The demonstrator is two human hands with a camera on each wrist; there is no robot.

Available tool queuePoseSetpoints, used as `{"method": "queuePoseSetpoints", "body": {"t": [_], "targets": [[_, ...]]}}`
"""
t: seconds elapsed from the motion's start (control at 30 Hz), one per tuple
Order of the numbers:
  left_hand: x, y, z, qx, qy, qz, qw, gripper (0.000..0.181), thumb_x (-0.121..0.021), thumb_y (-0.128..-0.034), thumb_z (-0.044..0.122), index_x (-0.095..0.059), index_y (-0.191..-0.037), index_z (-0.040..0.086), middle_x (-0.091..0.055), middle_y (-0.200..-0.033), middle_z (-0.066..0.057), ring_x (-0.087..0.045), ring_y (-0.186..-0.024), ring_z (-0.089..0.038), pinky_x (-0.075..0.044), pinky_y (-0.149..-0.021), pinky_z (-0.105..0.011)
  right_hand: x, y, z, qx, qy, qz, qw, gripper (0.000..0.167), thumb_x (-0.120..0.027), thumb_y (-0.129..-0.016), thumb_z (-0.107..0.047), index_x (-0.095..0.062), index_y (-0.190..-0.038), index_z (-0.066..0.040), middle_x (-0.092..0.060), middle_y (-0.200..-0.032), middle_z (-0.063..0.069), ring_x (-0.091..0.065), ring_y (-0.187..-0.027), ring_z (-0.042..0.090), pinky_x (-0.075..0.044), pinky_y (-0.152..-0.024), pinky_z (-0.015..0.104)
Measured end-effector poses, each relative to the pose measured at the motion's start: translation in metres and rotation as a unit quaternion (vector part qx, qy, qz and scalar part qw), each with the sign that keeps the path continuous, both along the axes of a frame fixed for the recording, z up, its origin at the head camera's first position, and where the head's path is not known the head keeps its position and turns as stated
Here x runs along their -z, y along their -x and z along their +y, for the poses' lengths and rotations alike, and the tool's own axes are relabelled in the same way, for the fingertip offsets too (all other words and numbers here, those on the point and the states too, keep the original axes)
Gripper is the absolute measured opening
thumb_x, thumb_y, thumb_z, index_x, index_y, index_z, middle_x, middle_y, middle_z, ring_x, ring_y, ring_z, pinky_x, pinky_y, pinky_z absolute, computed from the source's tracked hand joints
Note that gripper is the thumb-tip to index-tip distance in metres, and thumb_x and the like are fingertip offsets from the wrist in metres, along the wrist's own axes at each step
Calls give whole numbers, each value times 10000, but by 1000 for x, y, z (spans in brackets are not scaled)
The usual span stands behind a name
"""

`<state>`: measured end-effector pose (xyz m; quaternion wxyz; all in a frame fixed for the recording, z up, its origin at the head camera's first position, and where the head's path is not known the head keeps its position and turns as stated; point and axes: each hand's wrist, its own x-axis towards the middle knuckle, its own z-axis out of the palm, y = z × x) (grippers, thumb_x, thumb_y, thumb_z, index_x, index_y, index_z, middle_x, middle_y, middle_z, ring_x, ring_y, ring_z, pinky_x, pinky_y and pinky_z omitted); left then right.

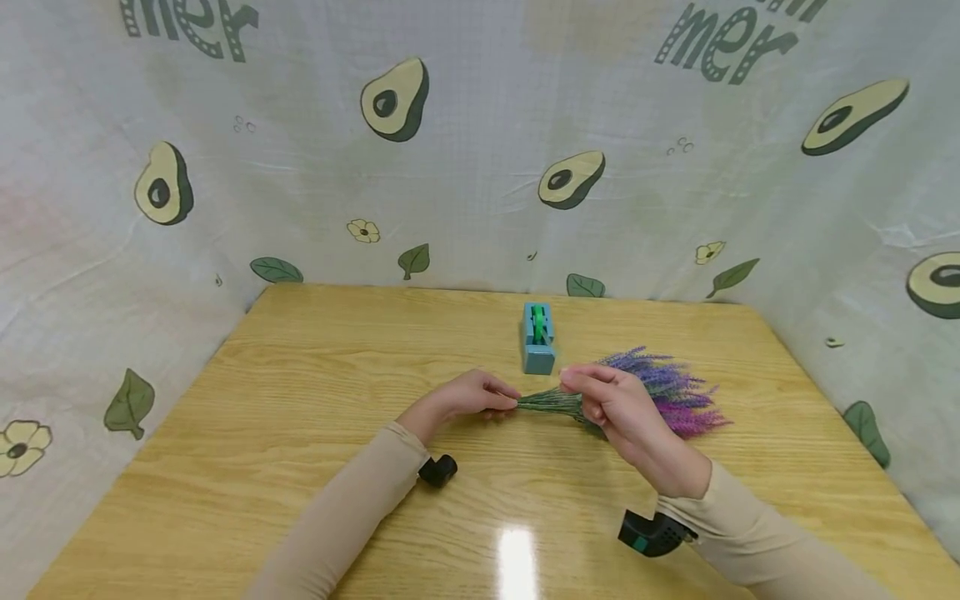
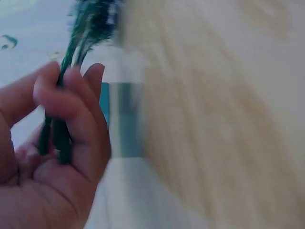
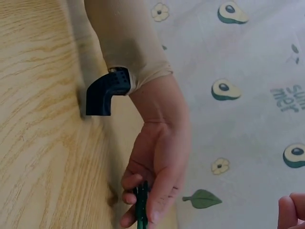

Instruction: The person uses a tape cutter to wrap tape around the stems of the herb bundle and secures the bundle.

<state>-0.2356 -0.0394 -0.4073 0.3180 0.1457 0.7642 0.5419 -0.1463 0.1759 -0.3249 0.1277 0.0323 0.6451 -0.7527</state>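
Observation:
In the head view my left hand (image 1: 480, 393) pinches the cut ends of a bunch of artificial lavender (image 1: 667, 387). Its green stems (image 2: 81, 43) pass between the thumb and fingers in the left wrist view, with the ends inside the palm. Purple and pink flower heads spread to the right. My right hand (image 1: 626, 408) is raised over the bunch and covers part of it. Its thumb and forefinger tips come close together, and no thing shows between them. In the right wrist view only its fingertips (image 3: 291, 210) appear, at the lower right edge.
A blue tape dispenser (image 1: 538, 358) with a green roll stands just behind the stems. The wooden table (image 1: 337, 333) meets a hanging cloth (image 1: 480, 208) with avocado prints at the back and sides. Each wrist carries a black camera (image 1: 651, 533).

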Motion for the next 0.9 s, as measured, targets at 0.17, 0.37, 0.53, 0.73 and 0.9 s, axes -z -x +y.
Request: {"method": "queuePoseSetpoints", "body": {"t": [0.17, 0.37, 0.53, 0.73, 0.9], "targets": [[4, 1, -8, -199, 75, 42, 9998, 279, -532, -962, 204, -658, -1151, 43, -686, -930, -66, -462, -600, -127, -369, -530, -230, 2, -3, -2, -18, -28, -15, 10000, 70, -647, -896, -183, -717, -894, -173, -652, -816, -41, -355, -485, 77, -297, -510, 229], [4, -1, -7, -302, -152, 105, 9994, 280, -503, -973, 165, -645, -1165, 20, -676, -952, -99, -424, -605, -133, -329, -548, -239, 6, -3, -6, 35, -8, -23, 10000, 116, -645, -896, -165, -730, -831, -209, -667, -806, -48, -343, -466, 72, -264, -505, 239], [3, -4, 3, -43, -32, 327, 9994, 282, -485, -982, 170, -645, -1162, 21, -679, -929, -84, -397, -582, -133, -333, -543, -239, 10, -3, -10, 56, -67, -47, 10000, 126, -648, -893, -162, -734, -816, -211, -678, -800, -41, -341, -454, 66, -278, -500, 227], [3, -8, 18, 328, 39, 444, 9985, 275, -485, -983, 158, -633, -1164, 13, -685, -945, -58, -404, -577, -125, -358, -546, -227, 12, -4, -10, 130, -47, -37, 9999, 141, -634, -900, -140, -737, -820, -194, -672, -768, -47, -356, -455, 62, -299, -493, 214], [2, -12, 25, 558, 45, 325, 9979, 266, -507, -975, 150, -610, -1159, -11, -678, -929, -55, -426, -621, -121, -363, -568, -215, 16, -5, -10, 130, 7, -14, 9999, 134, -629, -902, -130, -738, -840, -180, -668, -775, -42, -357, -455, 64, -282, -480, 214]]}}
